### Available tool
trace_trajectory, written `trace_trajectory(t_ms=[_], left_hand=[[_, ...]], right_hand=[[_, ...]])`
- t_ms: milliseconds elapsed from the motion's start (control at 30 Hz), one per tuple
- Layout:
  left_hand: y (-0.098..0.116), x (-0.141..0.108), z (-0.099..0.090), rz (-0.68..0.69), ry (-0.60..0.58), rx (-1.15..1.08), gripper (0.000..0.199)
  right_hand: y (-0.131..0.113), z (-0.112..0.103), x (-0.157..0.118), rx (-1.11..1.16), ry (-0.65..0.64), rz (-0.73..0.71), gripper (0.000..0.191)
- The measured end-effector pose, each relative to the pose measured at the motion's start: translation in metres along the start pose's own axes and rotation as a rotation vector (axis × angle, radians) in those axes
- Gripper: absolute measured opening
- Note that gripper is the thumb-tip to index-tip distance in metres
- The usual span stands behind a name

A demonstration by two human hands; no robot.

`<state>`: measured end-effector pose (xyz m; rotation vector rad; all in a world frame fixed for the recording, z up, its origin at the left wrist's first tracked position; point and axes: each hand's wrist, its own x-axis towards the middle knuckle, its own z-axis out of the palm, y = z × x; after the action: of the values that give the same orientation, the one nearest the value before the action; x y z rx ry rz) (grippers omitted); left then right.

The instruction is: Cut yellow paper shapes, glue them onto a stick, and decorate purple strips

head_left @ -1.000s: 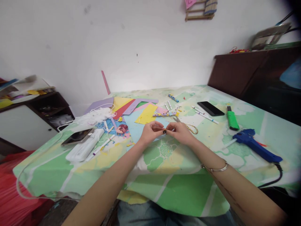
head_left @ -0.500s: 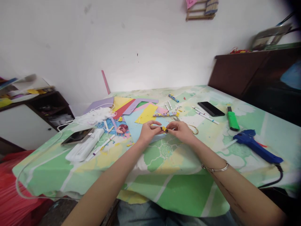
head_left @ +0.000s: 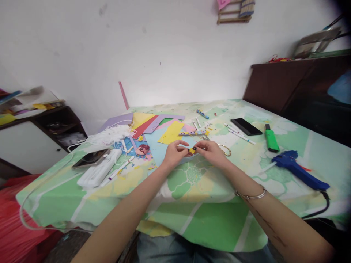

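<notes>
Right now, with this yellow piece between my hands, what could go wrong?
The yellow piece is tiny and only pinched, so it might slip. Scissors lie beside your right hand, which could knock them. The glue gun has a cord at the edge of the table; a snag might drag it.

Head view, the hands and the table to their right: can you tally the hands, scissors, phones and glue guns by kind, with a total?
Hands: 2 (left hand, right hand)
Scissors: 1 pair
Phone: 1
Glue gun: 1
Total: 5
Left out: the yellow bit at the fingertips, too small to tell whether it is one piece.
</notes>
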<state>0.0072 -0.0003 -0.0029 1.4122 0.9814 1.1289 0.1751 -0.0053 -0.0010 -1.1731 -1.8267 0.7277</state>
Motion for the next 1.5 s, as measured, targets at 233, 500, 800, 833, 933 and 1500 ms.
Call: trace_trajectory(t_ms=[233,500,800,833,933,1500], left_hand=[[-0.004,-0.006,-0.003,0.08,-0.051,0.237,0.023],[0.004,-0.014,-0.049,0.101,0.076,0.5,0.023],[0.009,0.004,-0.074,0.055,-0.077,0.618,0.013],[0.011,0.008,-0.073,0.049,-0.098,0.621,0.013],[0.016,0.02,-0.07,0.013,-0.192,0.612,0.016],[0.033,0.042,-0.066,-0.06,-0.373,0.649,0.022]], right_hand=[[0.0,0.002,-0.004,-0.041,-0.064,0.005,0.011],[-0.008,0.0,-0.006,-0.223,0.131,0.048,0.011],[-0.017,0.001,0.029,-0.475,-0.179,0.08,0.022],[-0.016,0.005,0.035,-0.501,-0.222,0.068,0.022],[-0.013,0.017,0.052,-0.521,-0.329,0.034,0.021],[-0.003,-0.005,0.072,-0.179,-0.329,0.174,0.006]])
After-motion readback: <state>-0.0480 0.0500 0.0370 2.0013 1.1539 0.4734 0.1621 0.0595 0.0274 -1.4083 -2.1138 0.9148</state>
